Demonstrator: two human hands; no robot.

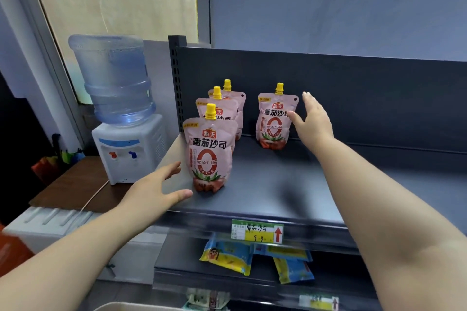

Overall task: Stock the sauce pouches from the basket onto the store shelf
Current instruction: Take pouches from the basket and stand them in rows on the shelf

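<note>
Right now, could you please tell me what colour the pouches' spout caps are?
Yellow spout caps, head view.

This is a small shop. A dark metal shelf (278, 179) with a slotted upright (177, 83) carries identical pouches (208, 151) at centre. A price tag (257, 231) with a red arrow is clipped to its front edge, and packs (227, 257) lie on the tier below, lower centre.

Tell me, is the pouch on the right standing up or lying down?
Standing up. The pouch rests on its base on the shelf, yellow cap pointing up.
</note>
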